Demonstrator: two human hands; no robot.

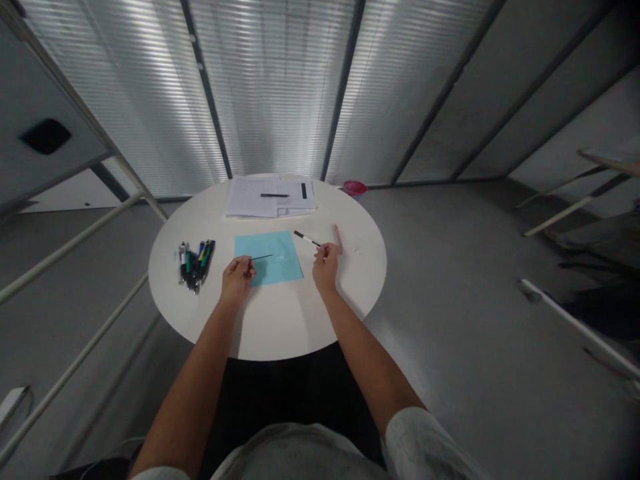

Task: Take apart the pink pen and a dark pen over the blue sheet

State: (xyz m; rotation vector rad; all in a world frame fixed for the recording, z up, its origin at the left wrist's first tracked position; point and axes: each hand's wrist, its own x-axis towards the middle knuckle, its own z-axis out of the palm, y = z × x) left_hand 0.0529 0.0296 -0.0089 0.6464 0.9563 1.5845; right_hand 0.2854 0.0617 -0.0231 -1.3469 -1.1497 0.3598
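Observation:
My left hand (237, 280) pinches a thin black rod (262, 257), probably a pen refill, and its tip reaches over a pale blue sheet of paper (270, 257). The hand rests on the sheet's lower left edge. My right hand (325, 265) grips a slim black and white pen barrel (307, 238), which points up and to the left, just beyond the sheet's right corner. A pink stick-shaped piece (337, 239), perhaps a pen part, lies on the white round table (320, 293) close to my right fingers.
A bunch of several pens (195, 265) lies at the table's left. At the far edge sit a stack of printed papers (245, 198) with a black pen (275, 195) on top. A pink cup (355, 189) stands beyond the far right rim. Metal rails surround the table.

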